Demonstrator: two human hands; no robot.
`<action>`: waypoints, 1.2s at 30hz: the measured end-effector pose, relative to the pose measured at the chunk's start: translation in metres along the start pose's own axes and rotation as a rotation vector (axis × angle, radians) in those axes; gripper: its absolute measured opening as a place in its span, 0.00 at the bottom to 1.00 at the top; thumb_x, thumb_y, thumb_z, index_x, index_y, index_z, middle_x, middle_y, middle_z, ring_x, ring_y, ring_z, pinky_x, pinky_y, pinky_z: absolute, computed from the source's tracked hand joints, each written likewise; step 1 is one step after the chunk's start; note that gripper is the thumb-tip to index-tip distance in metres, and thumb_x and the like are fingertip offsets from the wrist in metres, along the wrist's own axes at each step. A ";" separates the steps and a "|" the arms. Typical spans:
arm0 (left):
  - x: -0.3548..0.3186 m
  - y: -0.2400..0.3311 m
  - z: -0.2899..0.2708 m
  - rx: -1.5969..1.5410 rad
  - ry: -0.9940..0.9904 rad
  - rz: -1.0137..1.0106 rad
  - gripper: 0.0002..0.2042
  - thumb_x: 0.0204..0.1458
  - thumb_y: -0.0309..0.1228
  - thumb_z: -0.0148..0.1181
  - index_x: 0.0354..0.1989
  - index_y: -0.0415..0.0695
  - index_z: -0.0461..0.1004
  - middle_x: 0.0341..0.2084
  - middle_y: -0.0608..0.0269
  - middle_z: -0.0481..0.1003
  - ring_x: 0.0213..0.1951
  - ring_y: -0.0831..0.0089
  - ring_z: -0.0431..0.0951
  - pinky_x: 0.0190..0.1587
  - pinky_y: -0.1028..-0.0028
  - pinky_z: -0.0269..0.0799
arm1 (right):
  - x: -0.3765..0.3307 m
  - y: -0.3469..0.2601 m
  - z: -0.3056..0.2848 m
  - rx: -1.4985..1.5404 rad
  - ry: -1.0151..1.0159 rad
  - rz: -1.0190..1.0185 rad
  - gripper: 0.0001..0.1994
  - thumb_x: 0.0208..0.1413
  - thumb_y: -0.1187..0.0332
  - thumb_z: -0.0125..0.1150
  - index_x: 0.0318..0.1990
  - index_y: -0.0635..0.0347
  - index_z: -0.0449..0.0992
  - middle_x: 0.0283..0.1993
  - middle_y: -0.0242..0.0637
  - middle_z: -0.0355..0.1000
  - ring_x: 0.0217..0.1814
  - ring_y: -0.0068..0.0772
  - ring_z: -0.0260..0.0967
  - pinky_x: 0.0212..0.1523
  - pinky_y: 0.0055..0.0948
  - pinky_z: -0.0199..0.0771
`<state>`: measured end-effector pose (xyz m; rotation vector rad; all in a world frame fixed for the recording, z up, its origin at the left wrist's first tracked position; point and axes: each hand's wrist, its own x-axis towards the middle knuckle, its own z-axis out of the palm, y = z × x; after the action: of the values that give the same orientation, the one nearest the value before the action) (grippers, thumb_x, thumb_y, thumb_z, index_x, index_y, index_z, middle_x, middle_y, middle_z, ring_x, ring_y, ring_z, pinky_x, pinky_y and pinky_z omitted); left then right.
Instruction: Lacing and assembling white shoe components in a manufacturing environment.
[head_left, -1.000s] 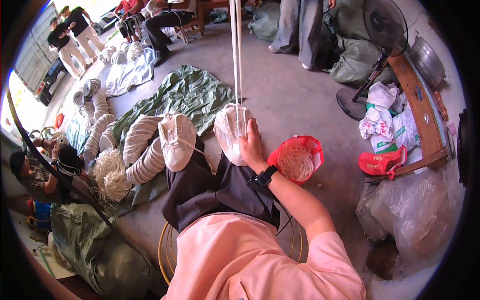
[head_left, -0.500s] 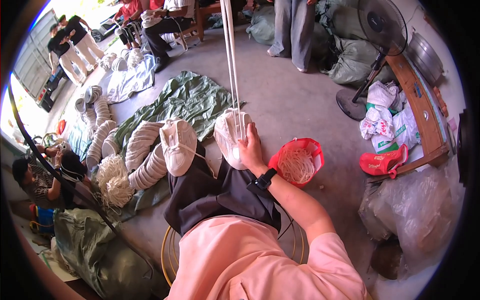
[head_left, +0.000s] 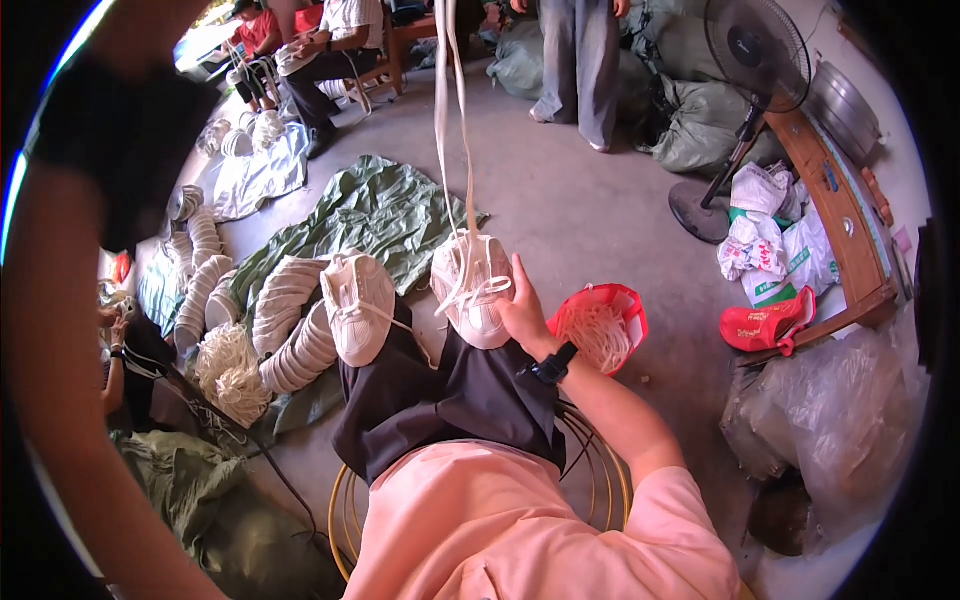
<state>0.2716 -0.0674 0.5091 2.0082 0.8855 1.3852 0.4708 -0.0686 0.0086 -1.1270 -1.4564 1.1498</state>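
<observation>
The right hand (head_left: 522,312) gripped a soft white shoe (head_left: 472,290) on the knee, toe pointing away. Its flat laces (head_left: 452,120) ran straight up. The left hand was hidden.

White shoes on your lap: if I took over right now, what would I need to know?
Right hand: grips the side of the white shoe on the right knee.
Left hand: not in view. The two lace ends run taut from that shoe out of the top of the picture.
Second white shoe: lies on the left knee, untouched.
Red basket: on the floor by the right wrist, holding loose white laces.
Done: the held shoe looks threaded.
Left: its lace ends are not tied; I can't tell how far the second shoe is laced.
</observation>
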 end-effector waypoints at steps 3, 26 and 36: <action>-0.055 -0.088 -0.014 -0.043 -0.184 -0.022 0.19 0.62 0.43 0.52 0.56 0.47 0.74 0.53 0.67 0.76 0.43 0.83 0.73 0.48 0.81 0.68 | -0.001 -0.035 -0.008 -0.155 0.001 -0.141 0.38 0.51 0.79 0.49 0.72 0.68 0.44 0.74 0.55 0.47 0.77 0.48 0.45 0.73 0.35 0.48; -0.263 -0.231 0.106 -0.744 -0.012 -0.759 0.14 0.61 0.36 0.59 0.48 0.40 0.80 0.34 0.72 0.79 0.33 0.86 0.71 0.40 0.81 0.67 | -0.026 -0.137 -0.001 0.180 -0.461 0.212 0.13 0.65 0.65 0.57 0.48 0.65 0.77 0.35 0.28 0.76 0.33 0.17 0.72 0.36 0.19 0.74; -0.279 -0.244 0.086 -0.854 -0.019 -0.788 0.08 0.62 0.31 0.55 0.39 0.41 0.79 0.51 0.60 0.76 0.40 0.84 0.73 0.44 0.78 0.69 | -0.026 -0.140 0.027 -0.068 -0.310 -0.046 0.10 0.62 0.68 0.60 0.40 0.68 0.78 0.29 0.31 0.73 0.27 0.20 0.69 0.28 0.23 0.69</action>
<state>0.2295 -0.1315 0.1364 0.8762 0.7562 1.0061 0.4331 -0.1167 0.1395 -0.9859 -1.7605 1.2930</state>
